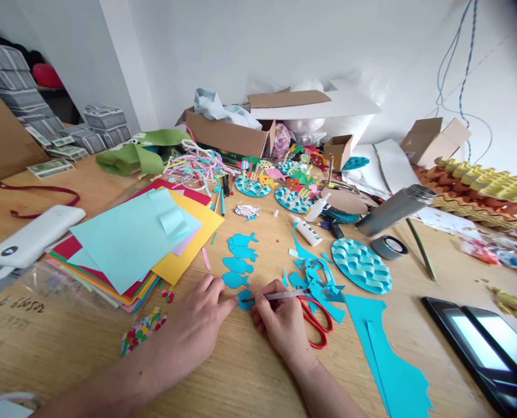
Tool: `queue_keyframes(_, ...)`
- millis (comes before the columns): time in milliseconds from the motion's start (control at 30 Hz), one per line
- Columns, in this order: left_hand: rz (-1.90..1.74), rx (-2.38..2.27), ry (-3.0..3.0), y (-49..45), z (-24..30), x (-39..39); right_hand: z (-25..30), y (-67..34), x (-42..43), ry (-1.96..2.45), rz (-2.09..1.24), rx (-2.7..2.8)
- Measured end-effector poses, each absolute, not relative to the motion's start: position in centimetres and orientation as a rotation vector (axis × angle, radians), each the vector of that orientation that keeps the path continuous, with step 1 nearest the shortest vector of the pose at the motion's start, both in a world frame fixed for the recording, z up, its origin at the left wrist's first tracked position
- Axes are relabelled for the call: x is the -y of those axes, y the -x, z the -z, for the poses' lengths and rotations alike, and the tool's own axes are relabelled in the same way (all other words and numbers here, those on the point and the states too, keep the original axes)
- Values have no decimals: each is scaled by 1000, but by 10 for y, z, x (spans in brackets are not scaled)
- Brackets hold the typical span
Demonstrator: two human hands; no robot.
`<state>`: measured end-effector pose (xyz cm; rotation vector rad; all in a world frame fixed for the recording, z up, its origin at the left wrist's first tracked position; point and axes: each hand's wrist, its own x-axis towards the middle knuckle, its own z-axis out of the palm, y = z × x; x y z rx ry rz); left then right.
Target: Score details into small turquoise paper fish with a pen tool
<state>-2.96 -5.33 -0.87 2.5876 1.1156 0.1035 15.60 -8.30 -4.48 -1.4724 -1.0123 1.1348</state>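
My right hand [279, 322] is closed around a slim pen [286, 295], its tip down on a small blue paper fish [245, 300]. From the other side my left hand [199, 319] rests on the table, fingers curled, its thumb side holding the edge of that fish. Just beyond lie more blue fish cutouts in a column; the farthest fish [239, 244] has drawn lines. Scissors with red handles [321, 325] lie right of my right hand, their blades hidden among blue paper scraps [321, 278]. A larger blue sheet [384, 348] with a cut edge extends toward me.
Coloured paper sheets [114, 244] are stacked at left, near a white power bank [36, 235] and paper dots [145, 331]. Rightward are a wavy blue disc [361, 266], a metal flask [397, 209] and a black device [476, 348]. Glue bottles [307, 230] and decorated fish discs [293, 199] stand behind.
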Motion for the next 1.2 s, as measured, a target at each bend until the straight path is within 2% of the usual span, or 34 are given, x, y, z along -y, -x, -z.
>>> queue_keyframes(800,2,-1136,-2573,26,1,52,48,-157,84,1481,-1087,1040)
queue_keyframes(1200,-67,-1128,-2579,29,6,53,48,-157,84,1486,-1106,1042)
